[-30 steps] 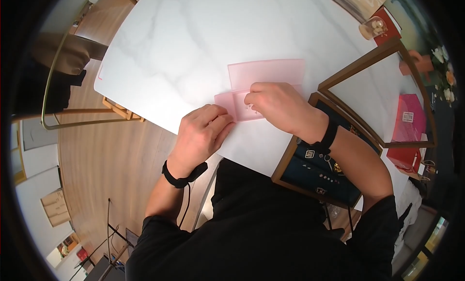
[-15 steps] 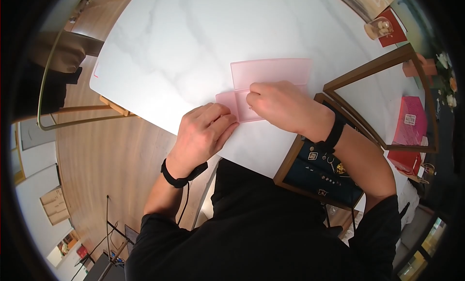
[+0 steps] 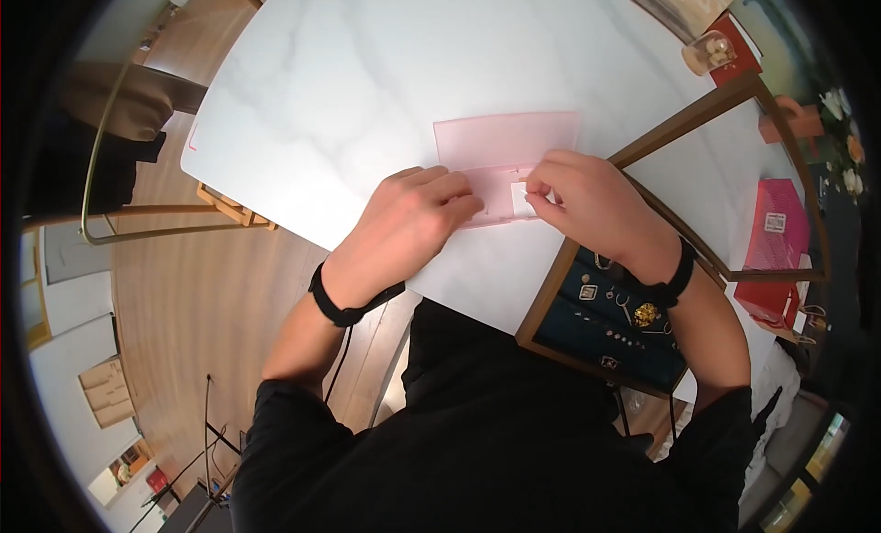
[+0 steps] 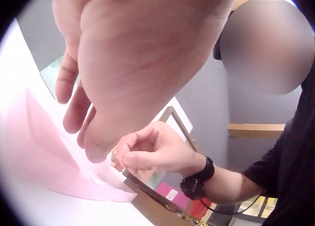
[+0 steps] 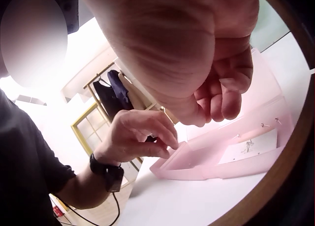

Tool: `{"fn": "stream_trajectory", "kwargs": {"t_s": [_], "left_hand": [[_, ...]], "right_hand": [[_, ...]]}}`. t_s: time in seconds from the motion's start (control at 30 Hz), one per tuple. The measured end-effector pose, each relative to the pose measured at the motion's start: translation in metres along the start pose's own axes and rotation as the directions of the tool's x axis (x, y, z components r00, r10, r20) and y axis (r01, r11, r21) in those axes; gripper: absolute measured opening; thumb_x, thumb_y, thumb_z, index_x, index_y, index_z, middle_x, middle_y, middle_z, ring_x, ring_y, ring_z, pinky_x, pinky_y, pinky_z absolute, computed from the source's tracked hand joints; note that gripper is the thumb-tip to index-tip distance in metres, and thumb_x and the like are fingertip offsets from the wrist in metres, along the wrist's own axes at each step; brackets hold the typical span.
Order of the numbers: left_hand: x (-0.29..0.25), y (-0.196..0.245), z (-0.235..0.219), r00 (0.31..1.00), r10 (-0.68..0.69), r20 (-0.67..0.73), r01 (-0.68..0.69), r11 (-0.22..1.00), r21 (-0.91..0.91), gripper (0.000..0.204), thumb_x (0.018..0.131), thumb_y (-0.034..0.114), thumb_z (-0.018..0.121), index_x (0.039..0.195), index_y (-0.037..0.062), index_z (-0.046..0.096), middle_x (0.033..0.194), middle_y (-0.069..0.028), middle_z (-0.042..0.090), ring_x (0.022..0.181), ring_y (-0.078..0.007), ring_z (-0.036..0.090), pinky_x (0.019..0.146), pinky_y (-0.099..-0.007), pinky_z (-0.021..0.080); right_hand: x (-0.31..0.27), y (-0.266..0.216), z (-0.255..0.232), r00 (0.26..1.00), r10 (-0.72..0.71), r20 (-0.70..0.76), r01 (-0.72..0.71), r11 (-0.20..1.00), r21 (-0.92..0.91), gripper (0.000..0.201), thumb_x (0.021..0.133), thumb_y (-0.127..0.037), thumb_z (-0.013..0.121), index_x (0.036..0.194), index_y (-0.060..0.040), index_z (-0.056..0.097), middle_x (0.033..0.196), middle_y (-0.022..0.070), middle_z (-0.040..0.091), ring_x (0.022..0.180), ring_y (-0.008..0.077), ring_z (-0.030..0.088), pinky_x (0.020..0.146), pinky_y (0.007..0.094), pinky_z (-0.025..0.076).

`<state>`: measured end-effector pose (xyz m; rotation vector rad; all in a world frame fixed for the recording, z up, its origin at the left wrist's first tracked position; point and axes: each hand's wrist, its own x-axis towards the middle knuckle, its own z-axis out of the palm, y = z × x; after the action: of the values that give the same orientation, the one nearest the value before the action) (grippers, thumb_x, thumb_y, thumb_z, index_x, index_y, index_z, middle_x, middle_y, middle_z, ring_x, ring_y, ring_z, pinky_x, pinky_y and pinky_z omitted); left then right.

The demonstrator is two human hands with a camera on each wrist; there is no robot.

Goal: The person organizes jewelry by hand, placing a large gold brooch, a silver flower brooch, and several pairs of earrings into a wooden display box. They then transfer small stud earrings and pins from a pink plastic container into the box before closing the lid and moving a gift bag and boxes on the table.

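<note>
A translucent pink box point(image 3: 496, 178) lies on the white marbled table with its lid point(image 3: 505, 140) folded back. Inside its right part is a white card point(image 5: 268, 141), with a small silvery piece of jewelry point(image 5: 248, 146) on it. Small studs point(image 5: 278, 120) sit along the box's back side. My left hand point(image 3: 410, 219) hovers over the box's left end, fingers loosely bent and thumb apart. At the right end, my right hand point(image 3: 601, 207) has curled fingers, with thumb and fingertips right by the card; I cannot tell whether they pinch something small.
A wooden jewelry case point(image 3: 543, 303) with dark green lining and several pieces stands at my right, its glazed lid point(image 3: 780, 134) raised. Beyond are a pink bag point(image 3: 775, 223), a red bag point(image 3: 766, 302) and a glass dome point(image 3: 708, 53). The table's near edge runs close to my body.
My right hand has moved right from the box's middle, and the white card now shows beside its fingertips. My left hand has shifted right, over the box's left end.
</note>
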<state>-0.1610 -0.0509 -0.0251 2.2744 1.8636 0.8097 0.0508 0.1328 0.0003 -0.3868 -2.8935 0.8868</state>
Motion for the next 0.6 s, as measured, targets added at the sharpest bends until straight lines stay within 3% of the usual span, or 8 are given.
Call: {"fn": "stream_trajectory", "kwargs": {"t_s": [0.13, 0.27, 0.33, 0.37, 0.43, 0.47, 0.53, 0.6], "left_hand": [[0.018, 0.003, 0.005, 0.979, 0.073, 0.189, -0.086, 0.994, 0.061, 0.018, 0.082, 0.005, 0.075, 0.098, 0.0018, 0.081, 0.098, -0.0079, 0.075, 0.092, -0.0274, 0.074, 0.081, -0.0389, 0.061], [0.025, 0.002, 0.012, 0.962, 0.095, 0.257, -0.119, 0.990, 0.078, 0.019, 0.082, 0.006, 0.072, 0.098, 0.0011, 0.081, 0.097, -0.0095, 0.074, 0.094, -0.0288, 0.074, 0.083, -0.0392, 0.061], [0.026, -0.003, 0.018, 0.956, 0.174, 0.234, -0.195, 0.978, 0.070, 0.020, 0.080, 0.005, 0.072, 0.097, 0.0005, 0.080, 0.097, -0.0110, 0.073, 0.094, -0.0307, 0.073, 0.083, -0.0406, 0.061], [0.028, -0.003, 0.020, 0.953, 0.195, 0.234, -0.211, 0.977, 0.046, 0.020, 0.080, 0.005, 0.072, 0.097, 0.0005, 0.080, 0.097, -0.0110, 0.073, 0.094, -0.0307, 0.073, 0.083, -0.0406, 0.061], [0.032, -0.002, 0.021, 0.958, 0.191, 0.214, -0.204, 0.978, 0.042, 0.004, 0.081, 0.004, 0.069, 0.078, 0.0015, 0.072, 0.091, -0.0116, 0.070, 0.091, -0.0312, 0.072, 0.082, -0.0422, 0.062], [0.032, -0.001, 0.023, 0.955, 0.207, 0.214, -0.217, 0.976, 0.024, 0.004, 0.081, 0.004, 0.069, 0.078, 0.0015, 0.072, 0.091, -0.0116, 0.070, 0.091, -0.0312, 0.072, 0.082, -0.0422, 0.062], [0.033, 0.000, 0.024, 0.950, 0.180, 0.254, -0.204, 0.976, 0.071, 0.004, 0.080, 0.003, 0.069, 0.078, 0.0004, 0.071, 0.091, -0.0125, 0.070, 0.091, -0.0321, 0.072, 0.082, -0.0422, 0.063], [0.036, 0.002, 0.024, 0.945, 0.202, 0.257, -0.226, 0.972, 0.068, 0.003, 0.081, 0.002, 0.069, 0.079, -0.0002, 0.072, 0.092, -0.0120, 0.070, 0.092, -0.0316, 0.072, 0.081, -0.0413, 0.063]], "right_hand": [[-0.034, -0.016, -0.018, 0.987, 0.159, 0.016, -0.159, 0.977, 0.143, 0.008, 0.096, -0.008, 0.075, 0.093, -0.0012, 0.073, 0.091, 0.0129, 0.071, 0.080, 0.0315, 0.070, 0.075, 0.0418, 0.057], [-0.082, -0.027, -0.029, 0.953, 0.301, 0.043, -0.301, 0.913, 0.275, 0.008, 0.095, -0.007, 0.079, 0.098, 0.0002, 0.075, 0.089, 0.0107, 0.071, 0.075, 0.0235, 0.070, 0.070, 0.0348, 0.056], [-0.107, -0.030, -0.027, 0.926, 0.375, 0.044, -0.368, 0.871, 0.326, 0.007, 0.097, -0.006, 0.079, 0.099, 0.0004, 0.075, 0.089, 0.0095, 0.070, 0.076, 0.0211, 0.071, 0.069, 0.0324, 0.056], [-0.120, -0.031, -0.024, 0.924, 0.383, 0.016, -0.364, 0.864, 0.349, 0.007, 0.098, -0.005, 0.078, 0.099, 0.0009, 0.075, 0.091, 0.0094, 0.070, 0.077, 0.0208, 0.072, 0.070, 0.0321, 0.057], [-0.142, -0.034, -0.018, 0.912, 0.410, -0.006, -0.382, 0.854, 0.354, 0.007, 0.099, -0.004, 0.078, 0.101, 0.0016, 0.074, 0.095, 0.0099, 0.070, 0.079, 0.0217, 0.074, 0.072, 0.0333, 0.059], [-0.152, -0.033, -0.010, 0.903, 0.430, -0.009, -0.400, 0.846, 0.352, 0.007, 0.099, -0.004, 0.078, 0.101, 0.0016, 0.074, 0.095, 0.0099, 0.070, 0.079, 0.0217, 0.074, 0.072, 0.0333, 0.059], [-0.168, -0.029, 0.008, 0.936, 0.332, -0.114, -0.281, 0.904, 0.323, 0.007, 0.098, -0.002, 0.080, 0.102, -0.0009, 0.075, 0.092, 0.0068, 0.069, 0.077, 0.0174, 0.073, 0.067, 0.0303, 0.057], [-0.174, -0.032, 0.015, 0.940, 0.329, -0.094, -0.293, 0.915, 0.278, 0.009, 0.097, -0.003, 0.081, 0.102, -0.0011, 0.074, 0.093, 0.0089, 0.069, 0.079, 0.0229, 0.074, 0.070, 0.0348, 0.060]]}}
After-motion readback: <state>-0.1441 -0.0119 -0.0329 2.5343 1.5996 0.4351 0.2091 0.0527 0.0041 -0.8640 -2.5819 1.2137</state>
